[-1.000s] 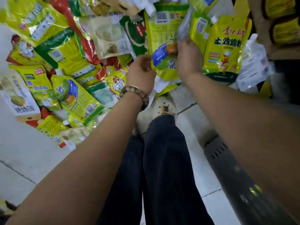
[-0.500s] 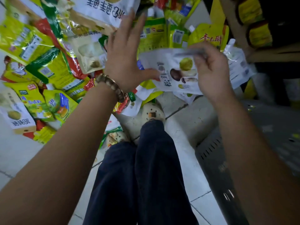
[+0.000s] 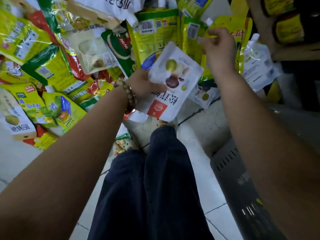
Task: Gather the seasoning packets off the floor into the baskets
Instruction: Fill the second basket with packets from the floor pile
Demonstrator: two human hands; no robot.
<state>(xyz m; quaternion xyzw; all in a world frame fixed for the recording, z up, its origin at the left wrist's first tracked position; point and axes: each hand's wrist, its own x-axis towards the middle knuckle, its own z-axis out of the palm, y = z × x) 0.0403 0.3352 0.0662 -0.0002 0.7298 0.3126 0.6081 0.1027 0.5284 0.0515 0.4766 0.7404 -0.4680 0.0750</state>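
White pouch [image 3: 174, 78], printed with mushrooms and a red square, is held clear of the floor [image 3: 200, 130] by the left hand [image 3: 143, 84]. The fingers are wrapped behind its left edge and the thumb is laid across its face. Its long axis is seen running away from the person, far end tilted a little to the right.

Right hand [image 3: 220, 49] is raised just beyond and to the right of the pouch, apart from it, fingers loosely curled over a yellow packet [image 3: 241, 30]. Whether anything is pinched cannot be told.

Pile [image 3: 52, 71] of green, yellow and red packets is spread over the floor to the left and ahead. Many remain ungathered, so the task is judged far from done.

Basket [image 3: 228, 160], grey with slotted wall, is set on the floor at the right, under the right forearm and nearer the person than the pouch. Key relation: the basket lies right of and behind the pouch. The right hand is on the basket's side, the holding hand is not. A carry across the legs [image 3: 152, 187], or a hand-over, is judged necessary.
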